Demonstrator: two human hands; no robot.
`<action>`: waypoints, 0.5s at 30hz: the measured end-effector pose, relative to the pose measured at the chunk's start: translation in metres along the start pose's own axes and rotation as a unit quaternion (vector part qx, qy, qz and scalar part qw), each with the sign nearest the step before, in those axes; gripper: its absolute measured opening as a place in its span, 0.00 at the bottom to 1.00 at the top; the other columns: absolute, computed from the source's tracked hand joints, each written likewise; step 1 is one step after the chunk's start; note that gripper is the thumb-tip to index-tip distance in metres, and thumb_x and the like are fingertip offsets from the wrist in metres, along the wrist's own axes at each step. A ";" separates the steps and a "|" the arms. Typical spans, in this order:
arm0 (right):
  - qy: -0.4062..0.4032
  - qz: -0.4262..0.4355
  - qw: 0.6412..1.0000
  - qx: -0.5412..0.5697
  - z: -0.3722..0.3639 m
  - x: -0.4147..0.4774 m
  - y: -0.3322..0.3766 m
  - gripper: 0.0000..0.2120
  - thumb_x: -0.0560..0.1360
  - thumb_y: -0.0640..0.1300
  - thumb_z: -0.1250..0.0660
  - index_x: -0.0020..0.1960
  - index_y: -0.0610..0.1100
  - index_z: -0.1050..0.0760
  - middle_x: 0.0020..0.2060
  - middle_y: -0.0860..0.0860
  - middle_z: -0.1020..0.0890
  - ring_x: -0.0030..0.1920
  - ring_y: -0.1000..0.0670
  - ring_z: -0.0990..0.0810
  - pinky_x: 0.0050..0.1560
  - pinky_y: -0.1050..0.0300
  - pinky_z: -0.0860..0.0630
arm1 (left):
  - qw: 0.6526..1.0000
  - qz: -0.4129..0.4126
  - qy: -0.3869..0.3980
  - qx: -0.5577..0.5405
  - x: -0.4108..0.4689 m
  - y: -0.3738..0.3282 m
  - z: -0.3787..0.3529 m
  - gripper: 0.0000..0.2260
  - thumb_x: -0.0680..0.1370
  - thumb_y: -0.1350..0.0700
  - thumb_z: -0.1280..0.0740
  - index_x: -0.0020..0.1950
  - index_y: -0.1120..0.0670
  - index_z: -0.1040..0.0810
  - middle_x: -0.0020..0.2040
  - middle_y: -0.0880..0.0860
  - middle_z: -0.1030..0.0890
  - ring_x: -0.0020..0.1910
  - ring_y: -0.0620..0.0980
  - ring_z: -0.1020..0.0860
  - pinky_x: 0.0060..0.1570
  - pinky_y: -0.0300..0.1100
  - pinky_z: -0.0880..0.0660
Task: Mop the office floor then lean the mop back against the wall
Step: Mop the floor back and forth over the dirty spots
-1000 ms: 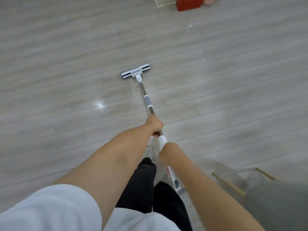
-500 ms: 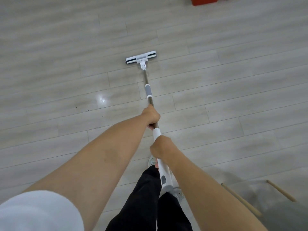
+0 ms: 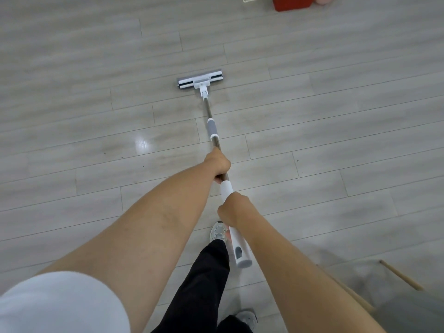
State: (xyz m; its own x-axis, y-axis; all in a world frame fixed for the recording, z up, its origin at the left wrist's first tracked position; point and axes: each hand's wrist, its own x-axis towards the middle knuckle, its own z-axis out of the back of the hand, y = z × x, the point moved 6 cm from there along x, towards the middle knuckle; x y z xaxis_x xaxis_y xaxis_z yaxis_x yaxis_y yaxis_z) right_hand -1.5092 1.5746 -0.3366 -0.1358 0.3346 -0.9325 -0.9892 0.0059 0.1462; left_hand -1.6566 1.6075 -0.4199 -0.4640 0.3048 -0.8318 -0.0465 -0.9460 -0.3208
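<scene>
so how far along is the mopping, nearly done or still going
Still going. Both hands grip the mop handle: the left hand on the metal shaft, the right hand on the white grip. The mop head lies flat on the wood-look floor ahead. How much floor is already mopped cannot be told from this view. Leaning the mop against a wall is left; no wall is in view.

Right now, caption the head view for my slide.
Both hands, left hand ahead of right hand, grip a flat mop on grey plank flooring.
</scene>
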 end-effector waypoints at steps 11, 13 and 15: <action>0.011 -0.057 0.998 0.004 -0.072 -0.061 -0.168 0.18 0.78 0.41 0.34 0.67 0.42 0.31 0.53 0.43 0.17 0.48 0.43 0.14 0.50 0.49 0.17 | 1.000 0.002 0.025 -0.013 -0.109 0.078 -0.138 0.25 0.79 0.62 0.39 0.75 0.53 0.42 0.48 0.62 0.23 0.40 0.62 0.16 0.38 0.59 0.17; 0.010 -0.040 0.999 -0.007 -0.096 -0.078 -0.203 0.16 0.79 0.42 0.34 0.66 0.41 0.30 0.54 0.44 0.17 0.53 0.44 0.15 0.56 0.49 0.18 | 1.000 -0.001 0.022 -0.002 -0.138 0.103 -0.169 0.24 0.79 0.61 0.39 0.74 0.54 0.41 0.49 0.62 0.23 0.40 0.61 0.17 0.37 0.55 0.16; 0.004 -0.029 0.999 -0.022 -0.120 -0.100 -0.242 0.13 0.79 0.41 0.36 0.63 0.40 0.29 0.48 0.44 0.17 0.43 0.45 0.14 0.48 0.51 0.16 | 1.000 -0.002 0.021 0.007 -0.169 0.131 -0.200 0.23 0.80 0.61 0.39 0.74 0.55 0.40 0.48 0.61 0.22 0.40 0.59 0.17 0.37 0.52 0.16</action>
State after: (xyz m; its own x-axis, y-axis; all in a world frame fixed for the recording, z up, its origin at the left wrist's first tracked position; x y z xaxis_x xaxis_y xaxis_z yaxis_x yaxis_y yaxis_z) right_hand -1.2629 1.4266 -0.3187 -0.0781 0.3266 -0.9419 -0.9969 -0.0170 0.0767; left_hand -1.4078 1.4544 -0.4118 -0.4261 0.3127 -0.8489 -0.0614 -0.9462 -0.3177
